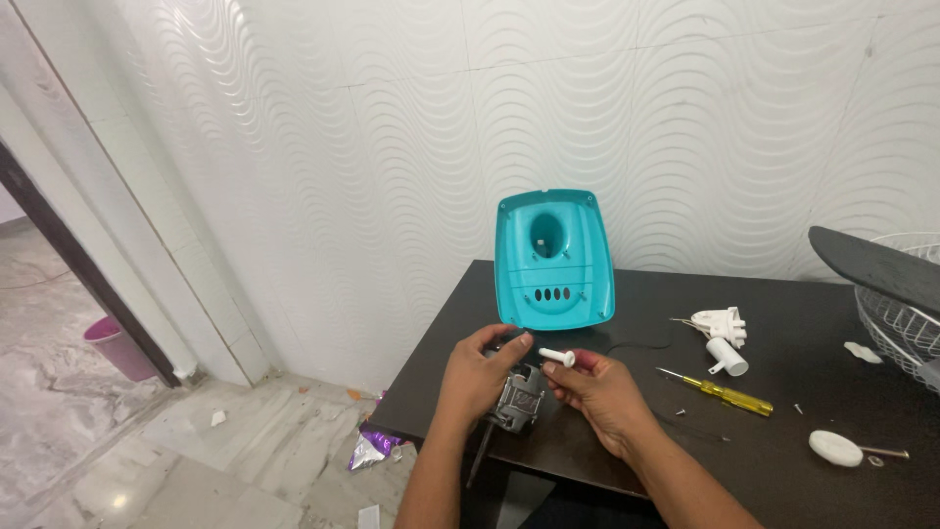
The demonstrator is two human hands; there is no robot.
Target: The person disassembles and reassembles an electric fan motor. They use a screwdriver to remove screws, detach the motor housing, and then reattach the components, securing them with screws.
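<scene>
Head view, looking down over two bare forearms at the near edge of a dark table (783, 411). Left hand (477, 377) wrapped around a small grey metal motor (519, 397), fingers curled closed over its top, motor held just above the table's front edge. Right hand (599, 390) just beside it, thumb and fingertips pinched shut on a white plastic knob with a short shaft (555, 357), red-handled tool partly hidden in the same palm, hard to make out. Knob poised next to the motor's upper end, touching or not cannot be told.

Farther right on the tabletop: yellow-handled screwdriver (727, 394), flat white disc (834, 448) with a thin metal pin beside it, a few loose screws near. Beyond the hands, white plastic fittings (723, 333) lying together. Behind those, teal plastic housing (553, 260) standing upright against the white wavy-tiled wall (392, 147). At far right, wire fan guard (906, 313) under a dark blade. Down left, on marble floor, pink bucket (116, 345) past the doorway.
</scene>
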